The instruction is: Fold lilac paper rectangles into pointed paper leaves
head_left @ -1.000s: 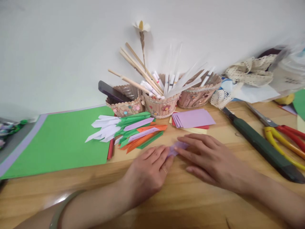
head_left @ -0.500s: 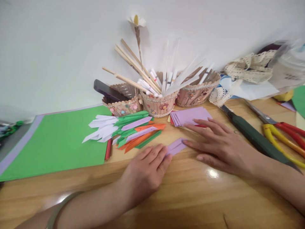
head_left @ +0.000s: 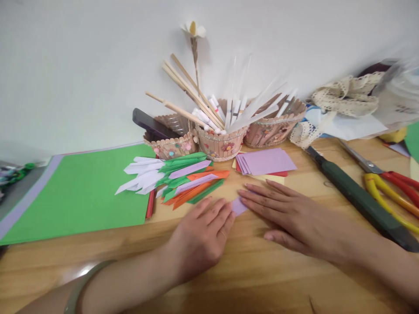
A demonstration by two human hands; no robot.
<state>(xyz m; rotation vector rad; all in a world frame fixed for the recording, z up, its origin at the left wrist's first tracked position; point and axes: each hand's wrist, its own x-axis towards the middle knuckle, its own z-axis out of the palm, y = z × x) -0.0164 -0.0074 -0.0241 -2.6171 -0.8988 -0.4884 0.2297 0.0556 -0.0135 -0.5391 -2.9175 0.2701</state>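
The right hand (head_left: 291,218) has moved left since the earlier frame; now it lies flat and unclenched over the right end of the purple paper (head_left: 238,206) on the counter (head_left: 248,274). The left hand (head_left: 206,233) covers the left end; whether it pinches, I cannot tell.

Compared with half a second ago, the right hand (head_left: 291,213) lies flatter, its fingers closer together across the folded purple paper strip (head_left: 239,207), leaving only a short piece bare. Those fingers no longer overlap the purple paper stack (head_left: 270,161), now uncovered.
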